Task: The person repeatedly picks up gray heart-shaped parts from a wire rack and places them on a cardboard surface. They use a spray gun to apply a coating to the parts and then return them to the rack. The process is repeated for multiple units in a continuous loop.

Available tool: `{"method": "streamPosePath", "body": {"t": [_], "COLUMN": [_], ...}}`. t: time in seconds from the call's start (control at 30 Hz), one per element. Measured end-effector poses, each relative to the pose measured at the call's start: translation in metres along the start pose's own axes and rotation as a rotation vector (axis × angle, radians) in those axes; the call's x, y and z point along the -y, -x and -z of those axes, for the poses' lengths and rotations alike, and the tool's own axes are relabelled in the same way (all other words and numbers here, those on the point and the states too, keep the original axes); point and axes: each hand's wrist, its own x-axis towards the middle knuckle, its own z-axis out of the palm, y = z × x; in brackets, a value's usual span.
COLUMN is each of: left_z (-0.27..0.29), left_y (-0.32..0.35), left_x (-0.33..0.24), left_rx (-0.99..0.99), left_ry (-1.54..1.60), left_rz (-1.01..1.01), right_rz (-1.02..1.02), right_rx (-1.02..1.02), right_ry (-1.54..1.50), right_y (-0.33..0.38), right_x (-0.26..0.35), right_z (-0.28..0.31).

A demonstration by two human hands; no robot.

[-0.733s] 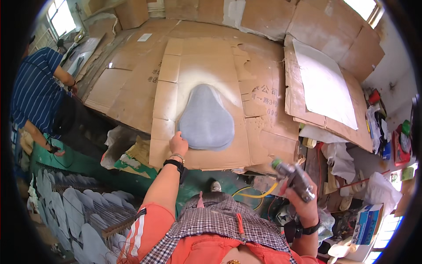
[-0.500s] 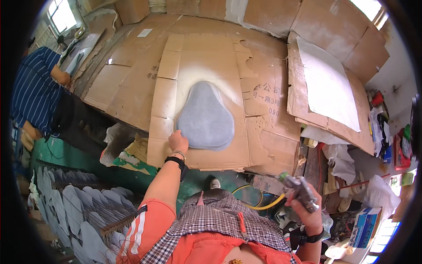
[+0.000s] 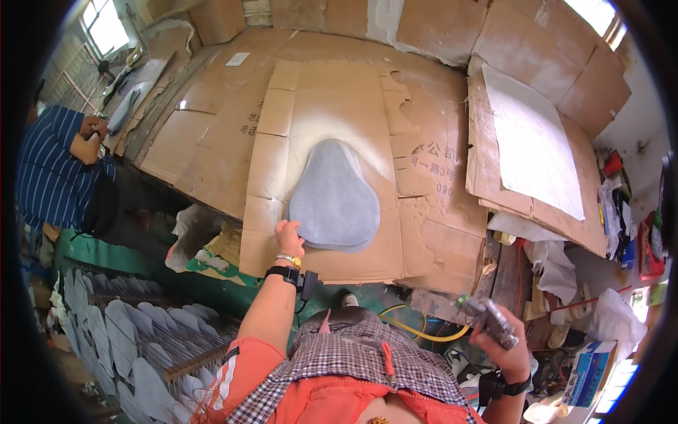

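Note:
A rounded, pear-shaped grey sheet lies on a cardboard panel, with the edge of at least one similar piece showing beneath it. At its lower left edge, my left hand has its fingers curled and appears to pinch the rim; the fingertips are partly hidden. My right hand, low on the right and away from the panel, is wrapped round a metal spray gun. A yellow hose runs close to the gun.
Cardboard covers the worktable. A white sheet lies on a raised cardboard piece at right. Many grey pieces hang on racks at lower left. A person in a striped shirt works at far left. Bags and boxes crowd the right.
The view has shifted slightly, so the table sits lower. My left hand stays by the sheet's edge, while my right hand with the spray gun is slightly farther right. The other person's hands have come together.

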Motion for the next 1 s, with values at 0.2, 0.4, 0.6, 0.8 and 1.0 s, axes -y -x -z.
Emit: {"method": "streamPosePath", "body": {"t": [0.2,0.4,0.6,0.8,1.0], "left_z": [0.003,-0.090,-0.158,-0.090,0.039], "left_y": [-0.019,0.052,0.114,0.141,0.147], "left_x": [0.012,-0.059,-0.174,-0.235,-0.272], "left_rx": [0.178,0.615,0.925,0.925,0.764], "left_ry": [-0.241,0.030,0.420,0.608,0.594], "left_rz": [0.005,-0.087,-0.152,-0.274,-0.576], "right_rz": [0.058,0.150,0.045,0.060,0.026], "right_rx": [0.034,-0.054,0.026,0.000,-0.062], "right_ry": [-0.168,-0.222,-0.167,-0.139,-0.105], "right_y": [-0.017,-0.025,-0.012,0.001,0.027], "right_x": [0.009,0.002,0.003,-0.001,0.009], "right_z": [-0.024,-0.026,-0.024,-0.033,-0.030]}}
